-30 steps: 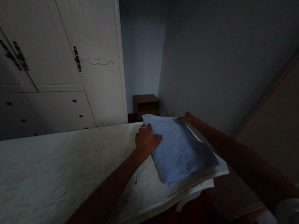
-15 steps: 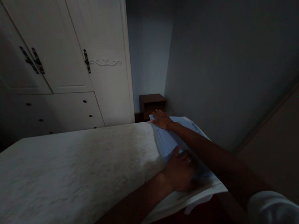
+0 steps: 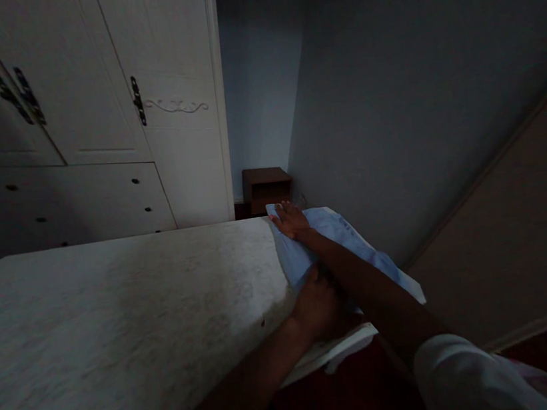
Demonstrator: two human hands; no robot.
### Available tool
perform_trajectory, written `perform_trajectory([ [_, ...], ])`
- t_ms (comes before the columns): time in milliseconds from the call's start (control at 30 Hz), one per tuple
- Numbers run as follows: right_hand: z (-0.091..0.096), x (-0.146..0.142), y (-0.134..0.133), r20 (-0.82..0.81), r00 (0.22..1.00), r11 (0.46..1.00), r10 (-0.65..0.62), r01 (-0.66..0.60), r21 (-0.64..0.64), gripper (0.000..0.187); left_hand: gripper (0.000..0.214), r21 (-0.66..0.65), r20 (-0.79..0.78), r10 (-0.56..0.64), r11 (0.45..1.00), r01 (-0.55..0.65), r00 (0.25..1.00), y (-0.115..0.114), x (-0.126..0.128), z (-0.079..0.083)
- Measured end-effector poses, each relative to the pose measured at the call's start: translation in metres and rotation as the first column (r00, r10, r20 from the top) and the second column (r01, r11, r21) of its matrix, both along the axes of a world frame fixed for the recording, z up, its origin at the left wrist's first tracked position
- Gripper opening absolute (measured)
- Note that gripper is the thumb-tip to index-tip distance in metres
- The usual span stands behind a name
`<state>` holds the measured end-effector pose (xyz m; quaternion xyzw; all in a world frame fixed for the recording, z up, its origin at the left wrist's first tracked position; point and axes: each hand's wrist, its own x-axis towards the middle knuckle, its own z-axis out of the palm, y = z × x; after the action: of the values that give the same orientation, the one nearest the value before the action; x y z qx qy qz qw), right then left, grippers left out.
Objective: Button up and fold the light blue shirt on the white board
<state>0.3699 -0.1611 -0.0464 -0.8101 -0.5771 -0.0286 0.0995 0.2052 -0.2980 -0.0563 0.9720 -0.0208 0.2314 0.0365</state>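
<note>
A light blue cloth (image 3: pixel 334 224), perhaps a garment, lies over the right end of a long board with a pale, brown-stained cover (image 3: pixel 179 291), much like an ironing board. My right hand (image 3: pixel 289 219) rests flat on the cloth's far corner, its fingers stretched out. Closer to me, my left hand (image 3: pixel 317 303) is closed on the near part of the cloth, with its thumb side showing. My right forearm crosses above it and hides most of its fingers. The light is dim, so the cloth's details are hard to see.
A white wardrobe (image 3: pixel 188 169) with dark handles and drawers stands behind the board. A small brown nightstand (image 3: pixel 266 182) sits in the corner beside the grey wall (image 3: pixel 391 102). Dark red floor (image 3: pixel 344 397) shows below the board's near edge.
My view has turned slightly right. My left hand has curled in further and sits more under my right forearm. My right hand stays at the cloth's far corner. More of the cloth's right edge shows.
</note>
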Motion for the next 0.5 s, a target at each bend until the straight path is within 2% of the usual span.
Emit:
perform_trajectory([
  [100, 0.004, -0.011, -0.015, 0.109, 0.994, 0.998, -0.027, 0.02, 0.063, 0.069, 0.045, -0.051, 0.011, 0.019, 0.999, -0.018, 1.0, 0.001, -0.002, -0.003],
  [267, 0.009, -0.007, -0.055, 0.119, 0.991, 0.998, -0.057, 0.053, 0.035, 0.073, 0.05, -0.051, 0.017, 0.022, 0.998, -0.021, 1.0, -0.002, -0.008, -0.004],
  [400, 0.006, 0.023, -0.098, -0.013, 0.988, 0.988, -0.154, 0.154, 0.006, 0.076, 0.055, -0.015, 0.003, 0.056, 0.998, -0.056, 0.998, -0.007, -0.014, -0.004],
  [500, -0.001, 0.046, -0.125, -0.133, 0.974, 0.983, -0.183, 0.179, -0.041, 0.07, 0.056, 0.012, -0.019, 0.075, 0.997, -0.075, 0.997, -0.009, -0.017, -0.003],
])
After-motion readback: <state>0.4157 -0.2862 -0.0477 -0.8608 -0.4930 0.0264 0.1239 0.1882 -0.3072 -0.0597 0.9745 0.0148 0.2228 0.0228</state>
